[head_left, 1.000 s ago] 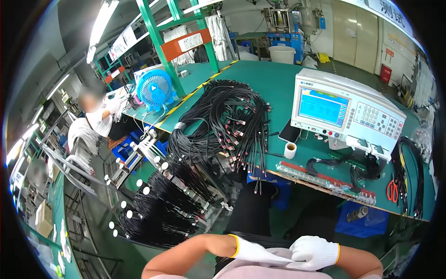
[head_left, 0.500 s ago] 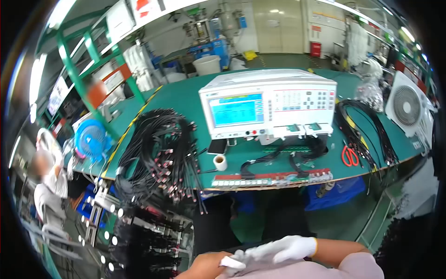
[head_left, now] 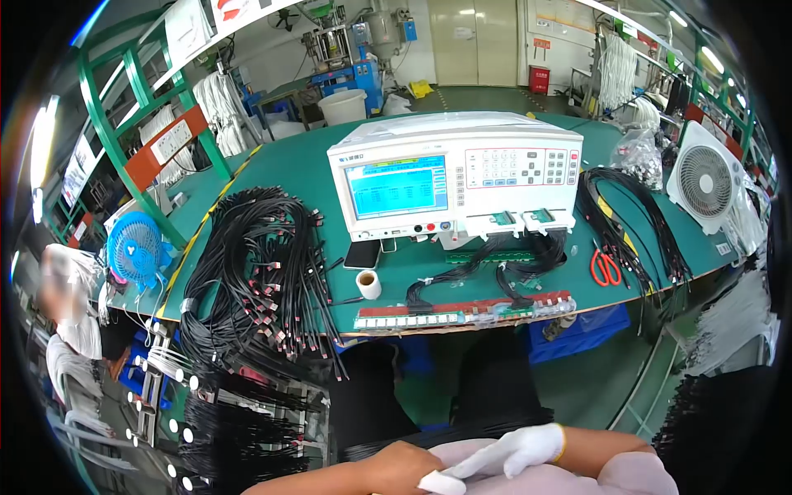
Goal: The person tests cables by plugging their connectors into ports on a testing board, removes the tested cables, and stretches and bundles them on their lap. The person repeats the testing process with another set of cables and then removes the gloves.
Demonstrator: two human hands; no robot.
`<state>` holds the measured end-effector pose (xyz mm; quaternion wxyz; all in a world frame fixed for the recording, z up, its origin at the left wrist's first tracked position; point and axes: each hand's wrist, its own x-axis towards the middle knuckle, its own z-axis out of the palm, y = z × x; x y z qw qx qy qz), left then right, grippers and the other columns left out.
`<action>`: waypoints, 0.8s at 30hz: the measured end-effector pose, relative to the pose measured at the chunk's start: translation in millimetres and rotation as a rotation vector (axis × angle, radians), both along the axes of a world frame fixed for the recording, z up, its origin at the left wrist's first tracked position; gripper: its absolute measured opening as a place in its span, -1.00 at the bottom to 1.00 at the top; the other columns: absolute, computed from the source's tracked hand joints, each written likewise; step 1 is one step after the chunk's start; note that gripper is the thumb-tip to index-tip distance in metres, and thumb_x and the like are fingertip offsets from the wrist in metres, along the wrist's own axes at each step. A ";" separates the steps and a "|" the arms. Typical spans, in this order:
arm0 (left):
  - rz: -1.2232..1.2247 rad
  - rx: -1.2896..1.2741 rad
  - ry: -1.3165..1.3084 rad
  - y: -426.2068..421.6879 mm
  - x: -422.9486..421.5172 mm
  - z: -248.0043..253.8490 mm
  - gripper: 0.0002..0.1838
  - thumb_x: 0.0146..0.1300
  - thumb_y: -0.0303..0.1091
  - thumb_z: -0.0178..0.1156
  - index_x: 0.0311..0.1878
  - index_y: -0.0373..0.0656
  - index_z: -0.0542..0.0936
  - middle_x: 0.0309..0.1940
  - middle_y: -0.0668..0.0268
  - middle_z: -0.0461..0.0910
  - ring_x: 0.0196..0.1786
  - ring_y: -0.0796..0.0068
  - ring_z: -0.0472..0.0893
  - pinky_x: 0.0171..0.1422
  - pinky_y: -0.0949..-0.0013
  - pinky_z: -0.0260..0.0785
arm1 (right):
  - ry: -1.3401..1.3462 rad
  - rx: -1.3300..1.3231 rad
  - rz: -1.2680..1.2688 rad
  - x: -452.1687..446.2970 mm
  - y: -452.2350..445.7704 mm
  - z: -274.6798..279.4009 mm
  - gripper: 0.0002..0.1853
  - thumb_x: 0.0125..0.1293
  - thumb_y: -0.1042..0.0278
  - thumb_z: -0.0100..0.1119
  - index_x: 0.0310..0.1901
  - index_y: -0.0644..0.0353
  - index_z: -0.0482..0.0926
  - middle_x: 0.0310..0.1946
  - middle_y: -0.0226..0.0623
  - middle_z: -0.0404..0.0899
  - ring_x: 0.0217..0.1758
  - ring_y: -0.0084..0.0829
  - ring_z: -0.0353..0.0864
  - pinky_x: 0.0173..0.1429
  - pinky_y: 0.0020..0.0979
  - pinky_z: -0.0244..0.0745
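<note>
Low at the bottom edge, my bare left hand (head_left: 403,469) is closed, with a small white cloth piece (head_left: 443,483) showing at its fingers; it looks like part of a glove. My right hand (head_left: 521,450) wears a white glove with a yellow cuff edge. Its fingers stretch toward my left hand, and their tips meet the white piece. Both hands are in front of my body, below the table edge and apart from everything on the bench. Part of the left fingers is hidden.
On the green table (head_left: 318,148) stands a white tester (head_left: 462,177) with a lit screen, wired to a connector strip (head_left: 462,313). Black cable bundles (head_left: 239,264) lie left, more cables (head_left: 635,214) right. Nearby are red scissors (head_left: 605,268), a tape roll (head_left: 368,285) and fans (head_left: 705,177). A person sits far left.
My left hand has shifted slightly right and now shows more of its forearm. The right glove's fingers reach further down to the white piece. The camera view has shifted a little.
</note>
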<state>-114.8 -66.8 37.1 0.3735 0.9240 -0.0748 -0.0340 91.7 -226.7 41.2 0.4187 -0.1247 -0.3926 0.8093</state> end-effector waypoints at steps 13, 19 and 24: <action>0.749 -0.061 -0.324 98.5 -106.8 45.9 -0.78 0.10 -0.20 0.30 -0.46 -0.13 0.56 -0.51 0.27 0.54 -0.46 0.26 0.56 -0.36 0.31 0.40 | -1.322 -0.375 -0.954 205.8 -126.1 -58.8 -0.40 0.30 0.56 0.12 0.39 0.29 0.26 0.32 -0.10 0.35 0.40 -0.24 0.26 0.44 -0.29 0.14; 1.259 -0.166 -0.624 199.8 -33.7 96.5 -0.58 0.29 -0.25 0.22 0.12 -0.33 0.52 -0.15 0.22 0.62 -0.09 0.44 0.57 0.06 0.36 0.39 | -1.042 -0.309 -0.871 122.5 -49.0 -59.2 -0.49 0.38 0.54 0.08 0.34 0.33 0.28 0.13 -0.09 0.55 0.09 -0.37 0.59 0.17 -0.38 0.49; 1.209 0.755 -0.525 215.8 -7.4 105.2 -0.40 0.22 -0.28 0.29 0.30 -0.23 0.38 0.18 0.02 0.46 0.26 0.11 0.46 0.34 0.19 0.29 | -0.913 -0.378 -0.810 95.9 -38.9 -70.3 -0.46 0.38 0.50 0.11 0.38 0.22 0.26 0.13 -0.17 0.56 0.09 -0.44 0.57 0.13 -0.42 0.50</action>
